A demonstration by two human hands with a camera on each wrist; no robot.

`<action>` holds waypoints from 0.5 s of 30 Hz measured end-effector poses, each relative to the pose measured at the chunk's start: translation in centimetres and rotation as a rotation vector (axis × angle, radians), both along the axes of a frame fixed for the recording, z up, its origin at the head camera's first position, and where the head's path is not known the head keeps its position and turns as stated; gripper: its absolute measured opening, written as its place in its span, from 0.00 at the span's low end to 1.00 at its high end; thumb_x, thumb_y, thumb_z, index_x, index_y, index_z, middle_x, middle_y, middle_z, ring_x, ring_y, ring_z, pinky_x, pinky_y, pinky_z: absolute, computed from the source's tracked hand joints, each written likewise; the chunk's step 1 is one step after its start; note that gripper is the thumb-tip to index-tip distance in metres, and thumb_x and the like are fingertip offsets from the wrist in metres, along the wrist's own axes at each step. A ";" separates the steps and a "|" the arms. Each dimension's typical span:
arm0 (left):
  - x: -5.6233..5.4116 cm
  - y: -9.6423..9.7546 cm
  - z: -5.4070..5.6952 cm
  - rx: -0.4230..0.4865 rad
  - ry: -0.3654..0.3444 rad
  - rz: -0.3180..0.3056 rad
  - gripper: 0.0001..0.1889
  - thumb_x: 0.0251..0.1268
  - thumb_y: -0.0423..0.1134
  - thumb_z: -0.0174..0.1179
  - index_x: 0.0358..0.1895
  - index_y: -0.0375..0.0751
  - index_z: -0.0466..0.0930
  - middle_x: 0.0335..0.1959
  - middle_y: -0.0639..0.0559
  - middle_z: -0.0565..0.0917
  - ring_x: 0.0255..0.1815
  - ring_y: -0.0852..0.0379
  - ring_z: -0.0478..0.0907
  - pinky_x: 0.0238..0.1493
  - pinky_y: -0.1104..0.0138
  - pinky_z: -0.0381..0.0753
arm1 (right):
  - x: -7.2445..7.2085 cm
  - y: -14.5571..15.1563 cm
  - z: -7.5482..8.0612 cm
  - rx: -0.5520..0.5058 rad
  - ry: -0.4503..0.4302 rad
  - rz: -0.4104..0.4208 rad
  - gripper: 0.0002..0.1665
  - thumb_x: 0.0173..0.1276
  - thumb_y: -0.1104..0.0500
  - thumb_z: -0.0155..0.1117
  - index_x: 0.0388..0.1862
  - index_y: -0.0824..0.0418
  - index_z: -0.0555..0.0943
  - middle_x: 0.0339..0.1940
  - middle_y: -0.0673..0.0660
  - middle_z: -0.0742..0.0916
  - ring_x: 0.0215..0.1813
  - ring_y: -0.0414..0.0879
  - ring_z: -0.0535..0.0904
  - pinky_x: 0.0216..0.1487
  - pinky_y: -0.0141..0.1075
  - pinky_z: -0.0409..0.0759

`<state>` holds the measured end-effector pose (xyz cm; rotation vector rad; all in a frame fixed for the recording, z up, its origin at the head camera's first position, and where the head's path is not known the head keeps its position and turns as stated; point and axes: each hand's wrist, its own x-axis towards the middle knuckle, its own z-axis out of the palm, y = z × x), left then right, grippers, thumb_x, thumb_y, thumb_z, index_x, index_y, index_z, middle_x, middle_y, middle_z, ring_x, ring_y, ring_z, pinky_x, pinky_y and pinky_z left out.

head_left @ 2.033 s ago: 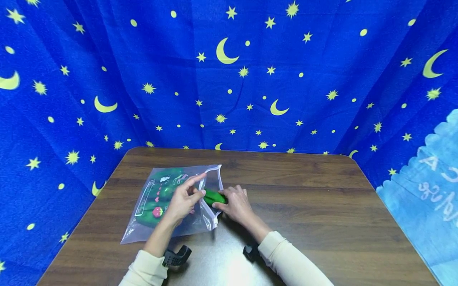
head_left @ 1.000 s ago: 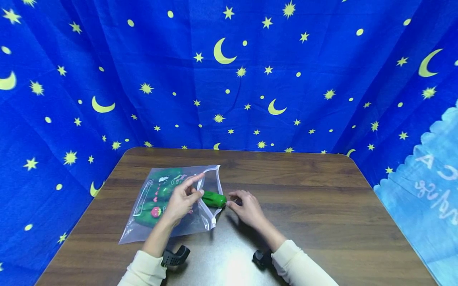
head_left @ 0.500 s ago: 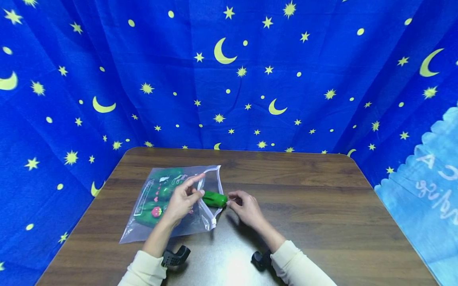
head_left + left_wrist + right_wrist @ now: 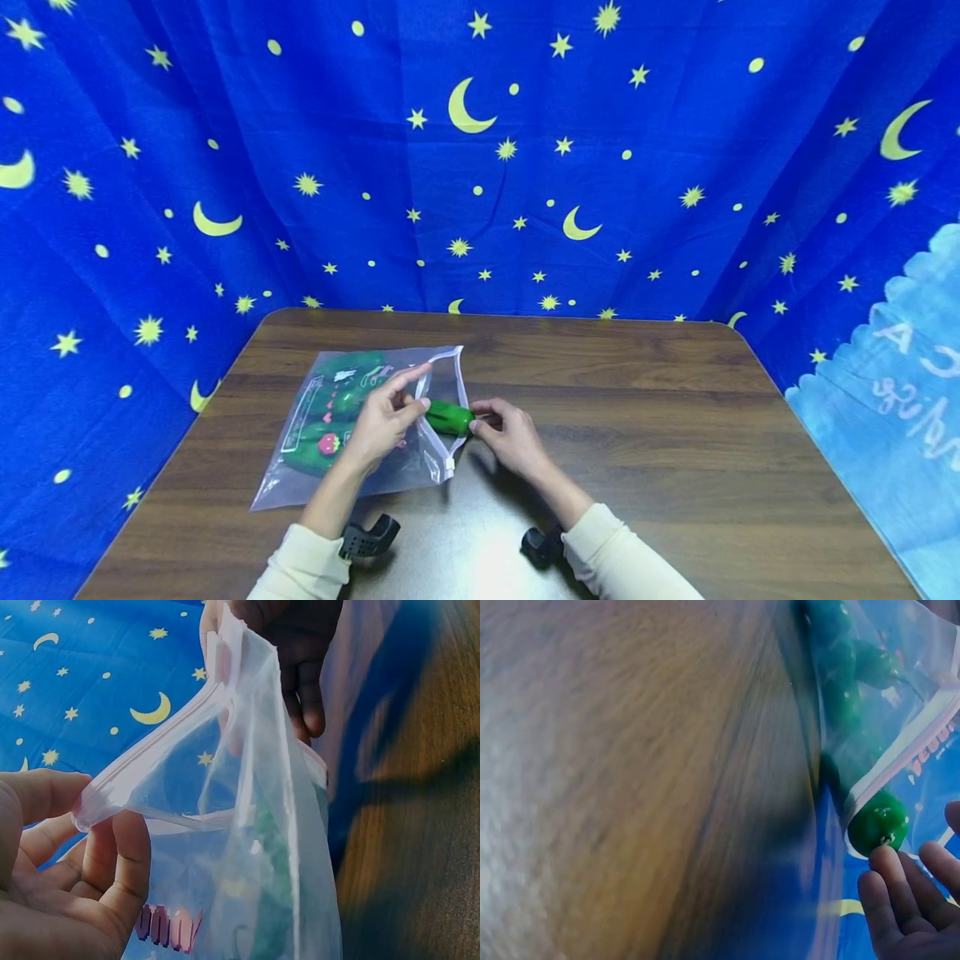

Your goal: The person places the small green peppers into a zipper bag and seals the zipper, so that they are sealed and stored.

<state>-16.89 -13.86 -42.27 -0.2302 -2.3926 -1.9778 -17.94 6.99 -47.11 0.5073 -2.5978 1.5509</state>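
Note:
A clear zip bag (image 4: 390, 467) with printed pictures lies on the left of the table, its mouth facing right. My left hand (image 4: 382, 425) pinches the upper lip of the mouth between thumb and fingers; in the left wrist view the zip edge (image 4: 112, 787) is lifted. A glossy green cucumber (image 4: 448, 418) lies partly inside the mouth, its blunt end outermost. My right hand (image 4: 513, 437) has its fingertips at that end; in the right wrist view the fingers (image 4: 900, 892) reach out to the cucumber (image 4: 879, 823) without curling round it.
Several more green vegetables (image 4: 840, 675) show through the bag's plastic. The white zip slider (image 4: 449, 465) sits at the near corner of the mouth. Behind the brown wooden table (image 4: 637, 417) hangs a blue curtain (image 4: 337, 125) with moons and stars.
My right hand let go of the cucumber and drew back right, then came left again to touch its end. My left hand has kept its pinch on the bag.

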 end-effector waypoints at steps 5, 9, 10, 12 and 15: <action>0.0 0.0 0.1 0.009 -0.010 -0.010 0.26 0.61 0.27 0.57 0.65 0.44 0.70 0.29 0.48 0.67 0.16 0.66 0.63 0.07 0.68 0.68 | 0.1 -0.6 0.2 -0.045 -0.007 0.039 0.16 0.61 0.63 0.64 0.48 0.65 0.81 0.43 0.62 0.87 0.42 0.51 0.85 0.45 0.29 0.82; 0.0 0.1 0.2 0.016 -0.020 -0.018 0.26 0.61 0.28 0.57 0.65 0.43 0.70 0.27 0.48 0.67 0.15 0.66 0.62 0.07 0.68 0.68 | 0.2 -1.1 0.4 -0.065 -0.008 0.058 0.16 0.61 0.63 0.64 0.48 0.66 0.81 0.43 0.63 0.87 0.42 0.52 0.85 0.44 0.27 0.81; 0.0 0.1 0.2 0.016 -0.022 -0.020 0.26 0.61 0.28 0.57 0.65 0.43 0.70 0.27 0.49 0.67 0.15 0.66 0.62 0.07 0.68 0.67 | 0.2 -1.3 0.5 -0.065 -0.010 0.067 0.16 0.61 0.63 0.64 0.48 0.66 0.81 0.43 0.63 0.87 0.42 0.53 0.85 0.43 0.27 0.81; 0.0 0.1 0.1 0.017 -0.026 -0.024 0.26 0.61 0.28 0.57 0.65 0.45 0.70 0.27 0.49 0.67 0.14 0.66 0.62 0.07 0.69 0.67 | 0.3 -1.6 0.5 -0.066 -0.021 0.089 0.17 0.61 0.63 0.63 0.49 0.67 0.80 0.44 0.63 0.87 0.42 0.52 0.85 0.43 0.26 0.80; 0.0 0.1 0.1 0.018 -0.035 -0.026 0.26 0.61 0.29 0.57 0.65 0.46 0.71 0.27 0.49 0.66 0.13 0.66 0.62 0.08 0.69 0.67 | 0.3 -1.9 0.5 -0.055 -0.038 0.114 0.18 0.62 0.62 0.63 0.50 0.67 0.80 0.43 0.63 0.87 0.42 0.51 0.85 0.42 0.26 0.80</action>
